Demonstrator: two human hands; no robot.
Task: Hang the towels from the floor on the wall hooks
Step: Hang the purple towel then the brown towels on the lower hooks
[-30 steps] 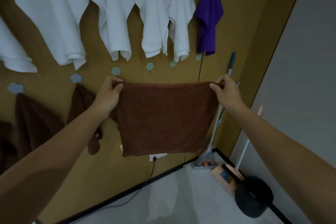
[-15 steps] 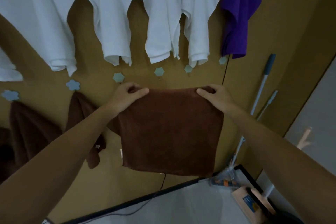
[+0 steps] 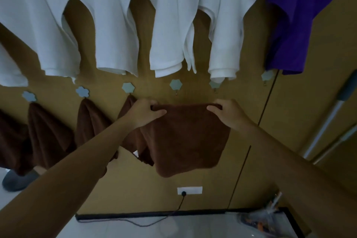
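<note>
One tan wall (image 3: 289,121) fills the view. White towels (image 3: 116,25) hang across its top, w/ purple towel (image 3: 295,25) at right end. Lower, brown towel (image 3: 185,137) is spread flat vs wall, top edge just under hook row. Hung towels (image 3: 48,131), also brown, are to its left. L hand (image 3: 144,112) grips top-left corner, fingers curled over edge. R hand (image 3: 228,114) pinches top-right corner. Free hook (image 3: 175,84) sits just above, btwn hands. Socket (image 3: 189,190) is below.

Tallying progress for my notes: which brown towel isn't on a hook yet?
The held brown towel: the left hand and right hand grip its top edge. The other brown towels hang bunched from lower-row hooks.
</note>
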